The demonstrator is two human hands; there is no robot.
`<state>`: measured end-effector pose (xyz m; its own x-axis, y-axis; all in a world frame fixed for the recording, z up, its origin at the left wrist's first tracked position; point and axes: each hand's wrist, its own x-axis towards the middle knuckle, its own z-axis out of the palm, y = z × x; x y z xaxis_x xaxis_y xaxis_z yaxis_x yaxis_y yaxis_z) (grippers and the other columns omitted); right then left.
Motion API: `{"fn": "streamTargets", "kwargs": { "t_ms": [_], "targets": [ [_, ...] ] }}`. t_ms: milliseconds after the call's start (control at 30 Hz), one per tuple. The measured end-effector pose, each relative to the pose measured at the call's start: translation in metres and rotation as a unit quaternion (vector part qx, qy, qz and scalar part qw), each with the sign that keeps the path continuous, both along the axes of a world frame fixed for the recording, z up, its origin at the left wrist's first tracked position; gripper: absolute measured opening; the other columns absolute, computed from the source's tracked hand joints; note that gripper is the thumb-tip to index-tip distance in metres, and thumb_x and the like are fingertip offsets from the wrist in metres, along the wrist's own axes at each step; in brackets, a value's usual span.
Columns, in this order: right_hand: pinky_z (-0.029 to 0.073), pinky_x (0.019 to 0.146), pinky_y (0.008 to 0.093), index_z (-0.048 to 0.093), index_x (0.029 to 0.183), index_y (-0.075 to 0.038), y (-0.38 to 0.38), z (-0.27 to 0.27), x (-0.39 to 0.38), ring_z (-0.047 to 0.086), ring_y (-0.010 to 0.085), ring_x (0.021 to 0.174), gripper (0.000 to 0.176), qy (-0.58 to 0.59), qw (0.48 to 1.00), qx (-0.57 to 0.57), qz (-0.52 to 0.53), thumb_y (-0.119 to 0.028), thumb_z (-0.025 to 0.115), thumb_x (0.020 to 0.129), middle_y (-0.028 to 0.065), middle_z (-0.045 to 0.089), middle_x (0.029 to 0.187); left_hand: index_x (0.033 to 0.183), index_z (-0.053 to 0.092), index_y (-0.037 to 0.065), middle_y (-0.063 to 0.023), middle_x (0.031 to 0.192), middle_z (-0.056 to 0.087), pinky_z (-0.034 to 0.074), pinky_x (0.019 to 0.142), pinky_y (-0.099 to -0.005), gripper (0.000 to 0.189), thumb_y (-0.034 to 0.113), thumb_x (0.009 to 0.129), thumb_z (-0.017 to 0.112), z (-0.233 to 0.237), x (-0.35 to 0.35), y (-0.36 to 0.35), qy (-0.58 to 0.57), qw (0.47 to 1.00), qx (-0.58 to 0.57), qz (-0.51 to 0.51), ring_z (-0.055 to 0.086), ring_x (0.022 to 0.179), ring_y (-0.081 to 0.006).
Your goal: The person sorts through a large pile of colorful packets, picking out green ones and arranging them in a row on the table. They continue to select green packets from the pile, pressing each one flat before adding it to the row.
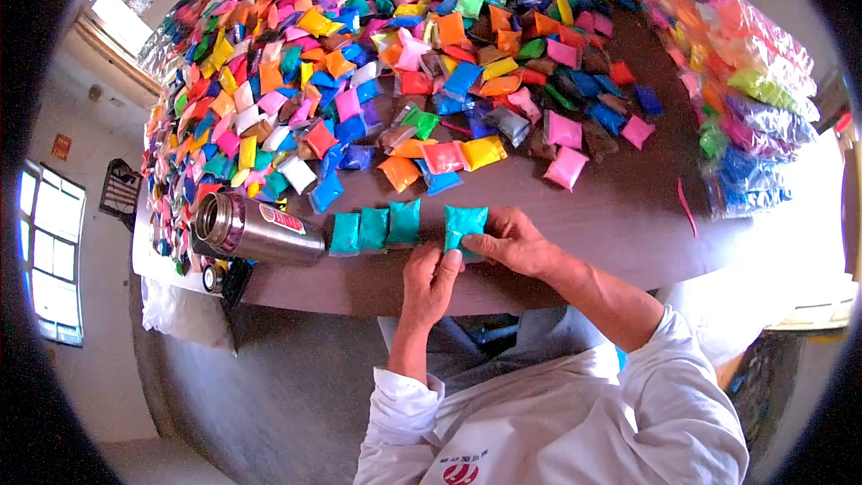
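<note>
Presently both hands are on one small teal plastic packet (465, 223), at the near edge of the dark brown table (628, 216), well to the right of the steel vacuum flask (260, 230) lying on its side. Between flask and held packet sit three matching teal packets (373, 227) in a row, side by side, the first just beside the flask.

Risks, as judged:
- The flask is round and unchocked, so a nudge could roll it into the row.
- A hard squeeze could split the packet's thin film.
- A slack pinch could let it slip off the near edge.

Left hand (431, 280): palm down, fingers closed against the packet's lower edge, forearm coming straight up from below. Right hand (514, 242): reaches in from farther right of the flask, thumb and fingers pinched on the packet's right side, elbow bent. Beyond the flask lies a heap of many-coloured packets (377, 54).
</note>
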<state>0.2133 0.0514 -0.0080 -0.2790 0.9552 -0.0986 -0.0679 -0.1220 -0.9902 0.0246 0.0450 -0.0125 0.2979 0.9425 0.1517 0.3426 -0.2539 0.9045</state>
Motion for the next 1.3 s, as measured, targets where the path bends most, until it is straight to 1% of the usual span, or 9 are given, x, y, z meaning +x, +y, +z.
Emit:
{"fn": "streamTargets", "kwargs": {
  "t_ms": [167,267,300,367,433,600,967,1233,1300],
  "targets": [
    [0.042,0.056,0.0289,0.057,0.1,-0.001,0.009,0.004,0.001,0.05,0.0098,0.067,0.024,0.022,0.996,-0.009,-0.087,-0.021,0.064,0.09,-0.0001,0.059,0.08,0.076,0.063,0.002,-0.0107,0.074,0.062,0.045,0.071,-0.039,0.026,0.023,0.09,0.061,0.005,0.002,-0.001,0.018,1.0,0.003,-0.015,0.059,0.073,-0.0282],
    [0.047,0.059,0.0404,0.059,0.089,0.004,0.02,-0.013,0.001,0.057,0.0218,0.062,0.024,-0.11,0.976,0.125,-0.137,-0.019,0.066,0.086,0.011,0.061,0.074,0.075,0.062,0.001,-0.01,0.072,0.059,0.043,0.067,-0.0365,0.026,0.024,0.089,0.063,0.005,0.003,0.001,0.035,0.997,0.057,-0.028,0.056,0.07,-0.0247],
    [0.047,0.059,0.0404,0.059,0.089,0.004,0.022,-0.008,0.0,0.057,0.0218,0.062,0.024,-0.11,0.976,0.127,-0.138,-0.019,0.066,0.086,0.011,0.061,0.074,0.074,0.06,0.0,-0.0088,0.069,0.056,0.041,0.063,-0.0338,0.029,0.025,0.089,0.062,0.005,0.003,0.002,0.039,0.994,0.09,-0.037,0.053,0.066,-0.0202],
    [0.043,0.06,0.0292,0.061,0.093,0.005,0.028,0.004,-0.004,0.048,0.0072,0.072,0.02,-0.215,0.971,0.085,-0.057,-0.014,0.067,0.087,-0.0011,0.055,0.076,0.073,0.058,0.0,-0.0102,0.067,0.053,0.041,0.064,-0.0357,0.03,0.026,0.087,0.064,0.007,0.005,0.003,0.026,0.993,0.102,-0.045,0.052,0.067,-0.0245],
    [0.044,0.06,0.0311,0.063,0.09,0.004,0.037,0.006,-0.012,0.049,0.0089,0.068,0.02,-0.231,0.967,0.095,-0.059,-0.014,0.069,0.083,0.0047,0.06,0.074,0.075,0.064,0.002,-0.0123,0.075,0.063,0.047,0.071,-0.0392,0.025,0.026,0.084,0.066,0.01,0.005,-0.001,0.032,0.997,0.066,-0.024,0.06,0.075,-0.0322],
    [0.048,0.063,0.0366,0.059,0.09,0.002,0.048,-0.003,-0.031,0.057,0.0211,0.065,0.029,-0.262,0.942,0.15,-0.147,-0.016,0.075,0.076,0.0172,0.062,0.076,0.071,0.057,0.001,-0.0122,0.068,0.054,0.042,0.066,-0.0376,0.033,0.029,0.086,0.065,0.008,0.003,0.0,0.038,0.994,0.098,-0.021,0.052,0.067,-0.0291],
    [0.051,0.062,0.0497,0.06,0.094,-0.006,0.039,0.005,-0.041,0.063,0.0418,0.069,0.027,-0.369,0.901,0.21,-0.09,-0.028,0.068,0.08,0.0209,0.064,0.074,0.068,0.058,0.001,-0.0138,0.071,0.059,0.045,0.067,-0.042,0.024,0.019,0.082,0.066,0.002,0.001,-0.005,0.047,0.996,0.082,-0.007,0.056,0.073,-0.0348],
    [0.048,0.062,0.05,0.057,0.084,-0.003,0.042,0.024,-0.015,0.062,0.0416,0.072,0.019,-0.38,0.883,0.221,-0.163,-0.021,0.064,0.084,0.0205,0.063,0.075,0.07,0.06,0.001,-0.0125,0.069,0.059,0.044,0.067,-0.039,0.022,0.019,0.082,0.067,0.002,0.001,-0.004,0.058,0.997,0.04,-0.026,0.057,0.07,-0.0316],
    [0.048,0.063,0.0471,0.059,0.088,-0.004,0.058,0.018,0.008,0.06,0.0396,0.075,0.01,-0.356,0.842,0.315,-0.254,-0.013,0.061,0.083,0.0186,0.06,0.078,0.069,0.061,0.002,-0.0105,0.069,0.061,0.045,0.07,-0.0386,0.021,0.019,0.082,0.067,0.001,0.004,-0.003,0.022,0.996,0.079,-0.022,0.059,0.07,-0.0301]
  ]
}}
